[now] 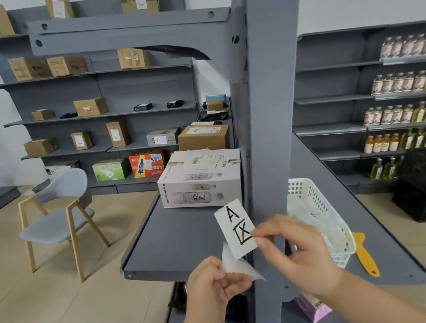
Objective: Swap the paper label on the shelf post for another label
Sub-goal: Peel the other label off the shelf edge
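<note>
Peeling the backing off a thin, floppy label (235,228).
Right hand (294,249) pinches its 3 o'clock edge; left hand (212,282) nips what is probably the backing (237,265), at 6 o'clock; hold edges only.

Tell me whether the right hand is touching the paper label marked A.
Touching. The head view shows the right hand pinching the lower right edge of the paper label between its fingertips, while the left hand holds the peeled backing sheet.
</note>
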